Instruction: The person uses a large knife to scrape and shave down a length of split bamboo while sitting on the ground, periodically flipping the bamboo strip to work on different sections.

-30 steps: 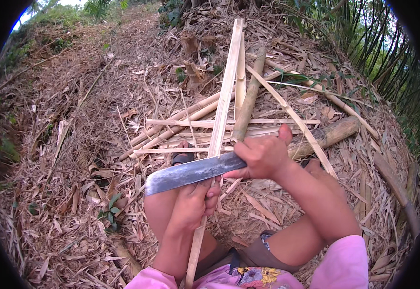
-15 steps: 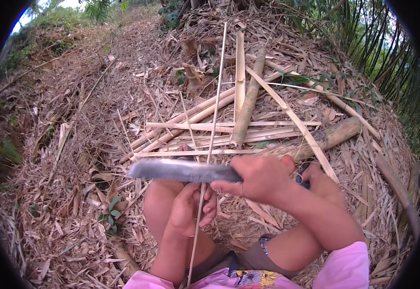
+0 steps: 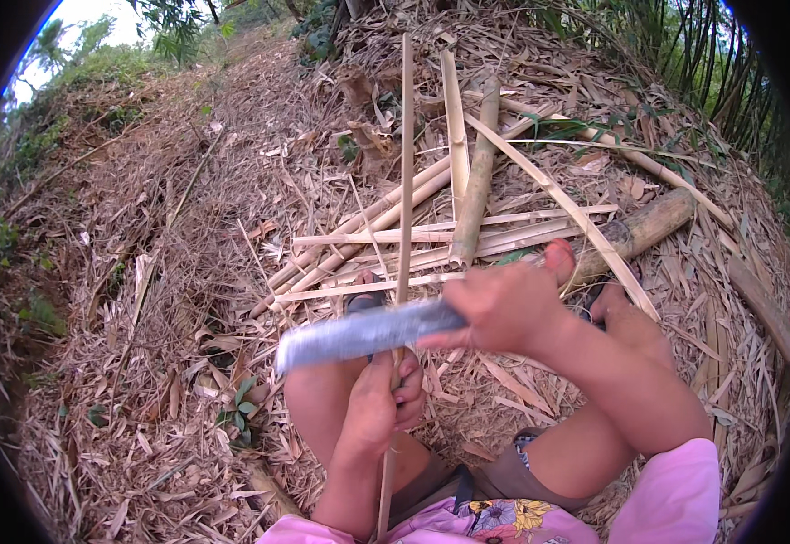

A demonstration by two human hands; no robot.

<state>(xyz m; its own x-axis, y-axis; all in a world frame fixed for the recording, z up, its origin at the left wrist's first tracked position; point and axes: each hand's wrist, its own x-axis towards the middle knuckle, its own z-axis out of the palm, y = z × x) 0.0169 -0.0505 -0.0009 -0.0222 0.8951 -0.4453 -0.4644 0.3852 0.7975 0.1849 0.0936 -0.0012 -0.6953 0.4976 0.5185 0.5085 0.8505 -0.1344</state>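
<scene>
**Splitting a bamboo strip with a blade**

My left hand (image 3: 378, 408) is closed around a thin bamboo strip (image 3: 405, 172), gripping it low, between my knees. The strip runs upright from my lap, away from me over the ground. My right hand (image 3: 504, 304) is wrapped tight on the handle of a broad grey blade (image 3: 363, 334). Blade lies crosswise, tip pointing to my left, meeting the strip just above my left hand. Blade is motion-blurred; can't tell how deep it sits in the strip.

Beyond my hands: a loose pile of split bamboo slats (image 3: 431, 240) lying crossed on the ground, one round bamboo pole (image 3: 479, 177) across them, a thicker log (image 3: 644, 227) to the right, near my right foot. Ground (image 3: 186, 254) is covered in dry bamboo leaves and shavings. Standing bamboo stems (image 3: 721, 63) at upper right.
</scene>
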